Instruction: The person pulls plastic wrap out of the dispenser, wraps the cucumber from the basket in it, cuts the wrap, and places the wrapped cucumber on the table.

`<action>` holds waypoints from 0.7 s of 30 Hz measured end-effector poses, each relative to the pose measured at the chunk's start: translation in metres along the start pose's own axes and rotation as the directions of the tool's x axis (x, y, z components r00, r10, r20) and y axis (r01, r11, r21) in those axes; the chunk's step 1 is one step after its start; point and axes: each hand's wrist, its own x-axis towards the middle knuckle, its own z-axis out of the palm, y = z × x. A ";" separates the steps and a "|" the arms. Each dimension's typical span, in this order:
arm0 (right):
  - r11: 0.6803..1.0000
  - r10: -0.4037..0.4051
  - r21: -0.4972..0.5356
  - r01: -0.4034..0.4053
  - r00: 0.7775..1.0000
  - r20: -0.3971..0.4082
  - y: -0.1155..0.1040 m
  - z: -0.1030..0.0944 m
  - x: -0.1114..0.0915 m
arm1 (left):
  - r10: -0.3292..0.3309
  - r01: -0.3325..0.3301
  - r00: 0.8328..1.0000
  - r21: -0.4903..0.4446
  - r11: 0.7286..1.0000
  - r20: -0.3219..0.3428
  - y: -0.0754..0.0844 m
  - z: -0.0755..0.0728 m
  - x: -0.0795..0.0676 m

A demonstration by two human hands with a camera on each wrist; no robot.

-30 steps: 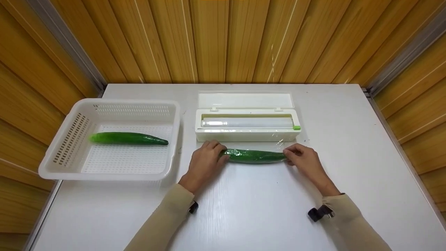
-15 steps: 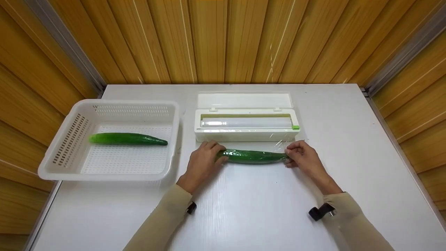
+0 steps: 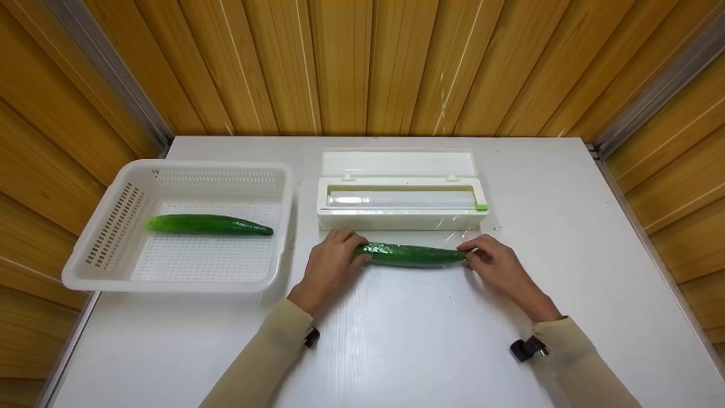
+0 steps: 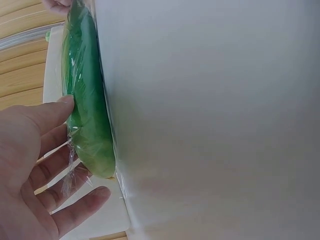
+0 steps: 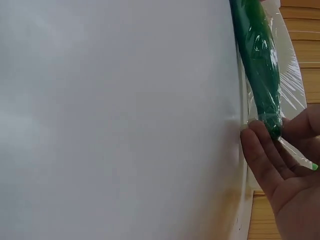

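A dark green cucumber in shiny cling film lies crosswise on the white table, just in front of the cling film dispenser. My left hand holds its left, paler end. In the left wrist view the thumb presses the film-covered side and the other fingers spread around the end, where loose film bunches. At the narrow right tip, my right hand pinches with thumb and fingers. The right wrist view shows this tip between thumb and fingertips, with creased film stretching beside it.
The dispenser's lid is folded back, exposing the film roll; a green slider sits at its right end. To the left stands a white perforated basket with another cucumber inside. Wood-patterned walls enclose the table.
My right hand's fingers shifted slightly outward at the tip, then came back in around it. The left hand and the wrapped cucumber stay nearly in place.
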 end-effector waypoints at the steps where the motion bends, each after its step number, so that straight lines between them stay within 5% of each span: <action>1: 0.999 -0.026 -0.033 0.026 1.000 0.007 0.001 0.000 -0.001 | 0.000 0.000 1.000 0.001 1.000 0.001 0.000 0.000 0.000; 12: 0.956 -0.106 -0.269 0.116 0.993 0.053 0.003 0.000 0.003 | -0.009 0.009 1.000 0.019 1.000 0.002 0.000 0.001 -0.001; 21: 0.944 -0.195 -0.264 0.198 0.980 0.037 0.005 0.000 0.006 | 0.042 -0.042 0.999 0.024 0.999 0.000 -0.003 0.002 -0.001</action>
